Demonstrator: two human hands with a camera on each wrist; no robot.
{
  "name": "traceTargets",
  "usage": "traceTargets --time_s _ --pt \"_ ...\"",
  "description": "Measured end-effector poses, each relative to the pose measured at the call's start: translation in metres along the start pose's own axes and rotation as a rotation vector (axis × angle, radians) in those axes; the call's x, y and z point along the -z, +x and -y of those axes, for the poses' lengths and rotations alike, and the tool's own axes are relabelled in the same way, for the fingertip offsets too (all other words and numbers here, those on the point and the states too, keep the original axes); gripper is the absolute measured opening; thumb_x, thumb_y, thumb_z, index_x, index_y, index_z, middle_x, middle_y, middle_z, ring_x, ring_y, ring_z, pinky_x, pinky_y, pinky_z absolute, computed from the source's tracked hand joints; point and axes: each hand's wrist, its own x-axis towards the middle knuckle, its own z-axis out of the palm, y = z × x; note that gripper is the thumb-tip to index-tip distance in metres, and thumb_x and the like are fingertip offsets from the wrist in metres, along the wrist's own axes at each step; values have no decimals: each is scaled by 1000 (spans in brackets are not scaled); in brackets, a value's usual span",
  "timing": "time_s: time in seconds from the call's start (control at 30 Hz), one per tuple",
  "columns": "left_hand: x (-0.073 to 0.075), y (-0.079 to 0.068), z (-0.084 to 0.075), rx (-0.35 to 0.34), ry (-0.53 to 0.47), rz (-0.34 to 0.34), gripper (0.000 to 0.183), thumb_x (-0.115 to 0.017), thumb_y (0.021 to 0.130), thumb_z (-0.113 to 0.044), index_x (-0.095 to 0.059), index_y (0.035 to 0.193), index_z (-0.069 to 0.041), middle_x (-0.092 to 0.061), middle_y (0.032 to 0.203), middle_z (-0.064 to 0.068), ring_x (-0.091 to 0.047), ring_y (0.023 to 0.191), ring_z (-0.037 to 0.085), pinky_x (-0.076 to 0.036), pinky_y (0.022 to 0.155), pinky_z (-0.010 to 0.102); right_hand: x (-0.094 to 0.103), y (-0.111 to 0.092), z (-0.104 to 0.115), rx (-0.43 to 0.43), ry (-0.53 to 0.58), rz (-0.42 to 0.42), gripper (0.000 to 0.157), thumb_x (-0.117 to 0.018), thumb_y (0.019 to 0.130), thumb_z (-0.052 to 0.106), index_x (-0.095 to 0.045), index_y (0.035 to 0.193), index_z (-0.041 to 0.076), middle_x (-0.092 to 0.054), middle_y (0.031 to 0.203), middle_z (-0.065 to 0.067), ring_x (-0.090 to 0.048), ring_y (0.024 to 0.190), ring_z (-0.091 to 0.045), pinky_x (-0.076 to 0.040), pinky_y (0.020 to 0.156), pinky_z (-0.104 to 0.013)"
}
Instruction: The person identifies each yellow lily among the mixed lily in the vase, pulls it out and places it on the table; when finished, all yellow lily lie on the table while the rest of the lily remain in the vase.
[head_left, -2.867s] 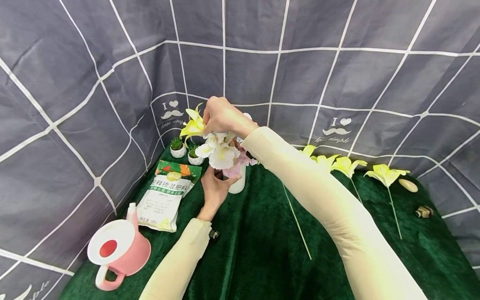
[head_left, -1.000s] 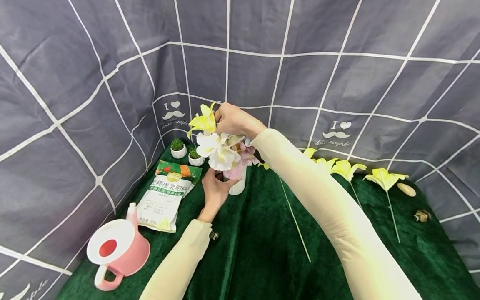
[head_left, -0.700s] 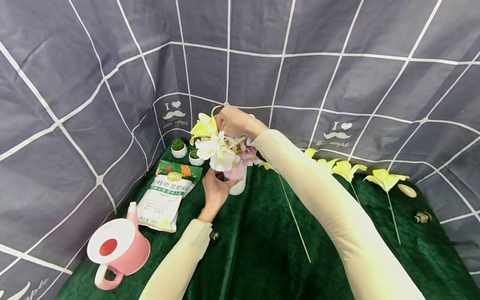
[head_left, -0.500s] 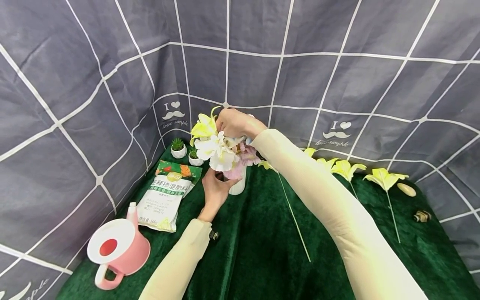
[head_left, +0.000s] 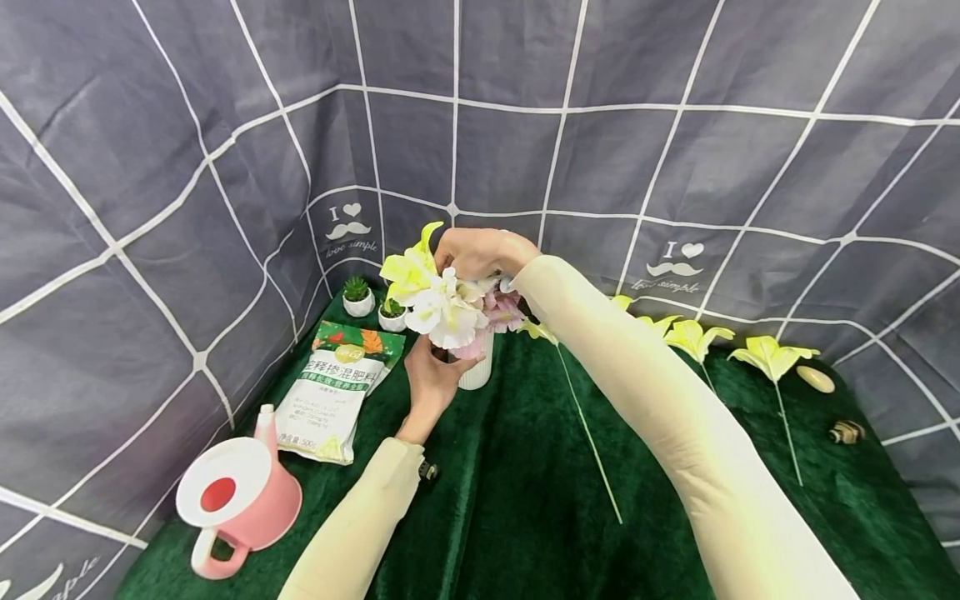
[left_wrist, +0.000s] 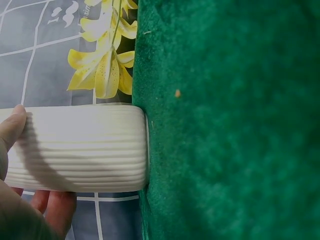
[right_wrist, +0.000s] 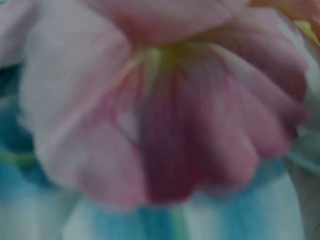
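My left hand [head_left: 431, 385] holds a white ribbed vase [head_left: 476, 375] from its left side. In the left wrist view, thumb and fingers lie on opposite sides of the vase [left_wrist: 85, 150], whose base is at the green cloth. Above the vase's mouth my right hand [head_left: 483, 252] holds a yellow lily [head_left: 409, 272] just behind its bloom; its stem and my fingertips are hidden. White flowers [head_left: 448, 312] and pink flowers [head_left: 504, 310] crowd the vase's top under this hand. A blurred pink bloom [right_wrist: 165, 120] fills the right wrist view, with blue-and-white petals below it.
Several yellow lilies [head_left: 771, 357] lie on the green cloth [head_left: 540, 500] to the right, near a pale oval object [head_left: 815, 379] and a small striped object [head_left: 847, 432]. Left are a fertilizer bag [head_left: 330, 400], a pink watering can [head_left: 255, 504] and two potted succulents [head_left: 358, 297].
My right hand has come down toward the vase and slightly right, bringing the yellow lily lower beside the white flowers. The left hand stays on the vase.
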Motion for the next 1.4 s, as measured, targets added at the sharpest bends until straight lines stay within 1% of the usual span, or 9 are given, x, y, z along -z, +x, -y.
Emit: traceTargets --time_s 0.37,0.5,0.77,0.97,1.13,1.2,1.27,1.33,1.4 --pt "0 -1 0 18 -23 4 66 -95 68 -26 -63 125 -14 -70 112 11 -71 92 27 -59 74 40 -2 -3 0 9 51 66 52 -37 86 -15 -72 117 9 -71 123 -11 -55 90 -16 -40 68 -22" --pt "1 -1 1 9 -10 -2 68 -95 68 -28 -63 126 -13 -71 114 9 -71 97 26 -60 79 42 -7 -3 0 -4 -5 29 49 -36 88 -15 -67 120 6 -67 125 -11 -50 86 -20 -36 63 -24" --pt "0 0 2 -14 -21 -1 67 -95 68 -25 -63 126 -14 -72 112 8 -73 95 24 -61 80 41 -17 -7 0 -34 -23 -69 26 -42 95 -8 -57 113 4 -55 110 -8 -44 93 -22 -36 82 -29" --pt "-1 0 1 -10 -18 -12 66 -95 68 -23 -63 125 -13 -72 112 9 -73 97 25 -61 81 42 -23 -7 1 -33 -7 -120 34 -37 90 -18 -52 110 6 -52 107 -8 -43 95 -22 -36 84 -31" --pt "0 0 0 -3 -24 -2 66 -94 69 -25 -63 126 -15 -71 115 8 -72 99 25 -60 81 43 -23 -5 0 -16 53 -114 45 -30 88 -20 -55 117 4 -58 126 -12 -53 111 -23 -37 83 -31" --pt "0 0 0 -3 -17 -1 65 -95 69 -26 -63 125 -15 -71 114 8 -71 97 25 -60 79 42 -21 -5 0 22 80 -98 41 -34 88 -18 -61 114 1 -64 113 -12 -56 94 -21 -37 75 -30" --pt "0 0 0 -1 -4 -8 64 -95 68 -26 -64 124 -14 -72 111 9 -71 95 25 -58 77 39 -20 -5 -1 68 92 -95 37 -42 88 -17 -69 104 2 -65 92 -6 -44 72 -17 -36 66 -27" --pt "0 -1 0 1 10 -13 63 -95 68 -27 -65 122 -13 -72 108 9 -71 92 24 -57 75 37 -21 -4 -2 98 74 -110 31 -46 88 -15 -67 82 7 -49 68 1 -30 60 -13 -31 60 -25" --pt "0 -1 0 3 13 -17 63 -95 68 -27 -65 121 -13 -72 107 9 -71 91 24 -56 74 36 -23 -3 -1 95 19 -131 34 -45 88 -15 -54 68 11 -33 62 4 -22 59 -12 -26 59 -25"
